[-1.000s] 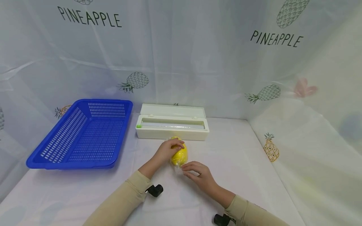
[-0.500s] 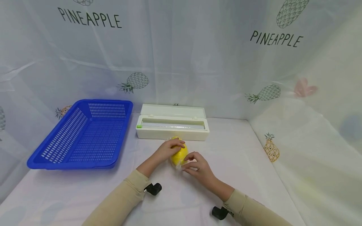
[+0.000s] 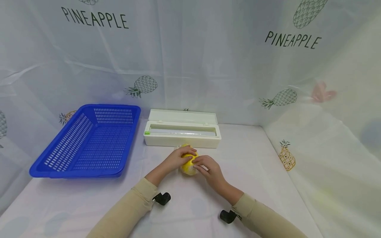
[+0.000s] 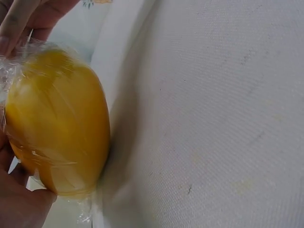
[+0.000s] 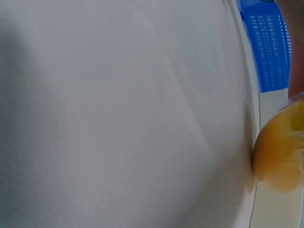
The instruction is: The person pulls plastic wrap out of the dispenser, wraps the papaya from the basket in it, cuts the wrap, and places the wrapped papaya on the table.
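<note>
A yellow oval fruit (image 3: 189, 169) wrapped in clear cling film (image 4: 35, 50) rests on the table in front of the dispenser box. My left hand (image 3: 175, 160) grips its upper left side, fingers curled over the top. At its lower right, my right hand (image 3: 210, 170) pinches a bit of the film against the fruit. From the left wrist, the wrinkled film is bunched at the end by the right hand's fingers (image 4: 40, 16), while the left thumb (image 4: 33, 202) lies along the other end. The right wrist view catches only part of the fruit (image 5: 280, 154) at its edge.
Behind the fruit stands a white cling-film dispenser box (image 3: 182, 141), lid up, with a roll inside (image 3: 181, 132). A blue plastic basket (image 3: 74, 174) sits at the left. Pineapple-printed sheeting (image 3: 202, 59) hangs at the back and right. Each wrist carries a small black camera (image 3: 162, 199).
My right hand has moved up and slightly left, bringing the loose film end at the fruit's near side up against it. My left hand has stayed on the fruit.
</note>
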`<state>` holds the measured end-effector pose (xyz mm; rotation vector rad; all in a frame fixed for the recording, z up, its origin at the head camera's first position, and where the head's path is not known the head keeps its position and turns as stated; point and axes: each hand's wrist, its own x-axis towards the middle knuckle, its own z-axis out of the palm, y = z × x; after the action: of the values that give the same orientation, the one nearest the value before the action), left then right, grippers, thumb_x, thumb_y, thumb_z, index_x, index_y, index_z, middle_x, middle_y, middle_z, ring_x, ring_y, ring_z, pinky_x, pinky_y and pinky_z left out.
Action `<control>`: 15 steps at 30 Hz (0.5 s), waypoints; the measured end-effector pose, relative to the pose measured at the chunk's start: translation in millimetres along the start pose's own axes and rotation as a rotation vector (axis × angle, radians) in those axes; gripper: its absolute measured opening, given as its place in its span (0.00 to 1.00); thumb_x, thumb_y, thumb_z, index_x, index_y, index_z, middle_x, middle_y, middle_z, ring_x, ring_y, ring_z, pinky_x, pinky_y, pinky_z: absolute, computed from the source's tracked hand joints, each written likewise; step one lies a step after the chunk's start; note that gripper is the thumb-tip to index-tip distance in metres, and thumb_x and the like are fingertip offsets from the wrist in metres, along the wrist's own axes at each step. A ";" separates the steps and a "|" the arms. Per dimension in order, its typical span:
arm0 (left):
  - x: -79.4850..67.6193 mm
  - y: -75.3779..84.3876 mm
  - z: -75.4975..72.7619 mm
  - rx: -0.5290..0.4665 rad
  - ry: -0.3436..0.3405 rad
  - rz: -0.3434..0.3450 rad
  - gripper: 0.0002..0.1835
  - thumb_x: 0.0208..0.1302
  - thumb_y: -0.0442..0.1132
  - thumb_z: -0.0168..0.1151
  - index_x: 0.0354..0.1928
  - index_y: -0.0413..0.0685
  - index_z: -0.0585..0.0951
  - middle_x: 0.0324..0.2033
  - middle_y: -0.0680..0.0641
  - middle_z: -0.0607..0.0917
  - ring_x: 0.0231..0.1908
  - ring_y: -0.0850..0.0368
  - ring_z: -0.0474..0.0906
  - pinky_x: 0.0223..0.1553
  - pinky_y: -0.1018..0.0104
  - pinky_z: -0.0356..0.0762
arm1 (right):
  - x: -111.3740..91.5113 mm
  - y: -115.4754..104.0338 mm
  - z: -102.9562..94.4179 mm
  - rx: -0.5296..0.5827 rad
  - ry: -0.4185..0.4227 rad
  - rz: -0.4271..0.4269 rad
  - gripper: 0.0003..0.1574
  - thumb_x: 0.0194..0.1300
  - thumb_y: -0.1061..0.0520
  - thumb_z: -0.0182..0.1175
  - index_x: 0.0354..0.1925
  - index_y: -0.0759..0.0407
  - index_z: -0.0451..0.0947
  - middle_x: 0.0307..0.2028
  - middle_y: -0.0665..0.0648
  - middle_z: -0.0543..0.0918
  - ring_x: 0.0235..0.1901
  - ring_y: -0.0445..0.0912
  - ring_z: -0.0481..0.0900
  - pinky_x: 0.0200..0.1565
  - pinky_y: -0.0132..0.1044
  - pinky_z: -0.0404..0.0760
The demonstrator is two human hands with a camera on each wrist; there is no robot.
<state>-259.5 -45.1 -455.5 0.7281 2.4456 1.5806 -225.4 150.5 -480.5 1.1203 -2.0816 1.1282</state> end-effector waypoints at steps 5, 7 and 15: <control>0.5 0.9 0.2 -0.019 -0.001 -0.004 0.10 0.68 0.28 0.57 0.46 0.42 0.84 0.56 0.46 0.80 0.70 0.44 0.56 0.68 0.46 0.55 | 4.8 5.2 1.1 -0.010 0.003 0.103 0.08 0.54 0.69 0.70 0.29 0.61 0.79 0.36 0.54 0.79 0.40 0.48 0.79 0.46 0.29 0.78; 0.3 0.6 0.1 -0.019 -0.009 -0.005 0.10 0.68 0.29 0.57 0.47 0.41 0.84 0.57 0.46 0.80 0.71 0.45 0.56 0.68 0.46 0.55 | 6.2 7.1 1.4 -0.021 -0.003 0.122 0.09 0.54 0.69 0.69 0.28 0.61 0.78 0.36 0.53 0.78 0.40 0.48 0.78 0.46 0.31 0.78; 0.6 -4.6 -1.8 0.008 -0.067 0.038 0.14 0.73 0.42 0.55 0.52 0.42 0.82 0.60 0.46 0.78 0.71 0.45 0.54 0.69 0.44 0.50 | 10.7 12.4 1.5 -0.039 -0.042 0.203 0.12 0.57 0.67 0.68 0.27 0.58 0.74 0.35 0.52 0.74 0.41 0.47 0.76 0.45 0.37 0.78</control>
<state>-262.2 -47.8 -458.7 0.8197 2.4058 1.5341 -241.6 148.6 -478.6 0.9387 -2.2813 1.1602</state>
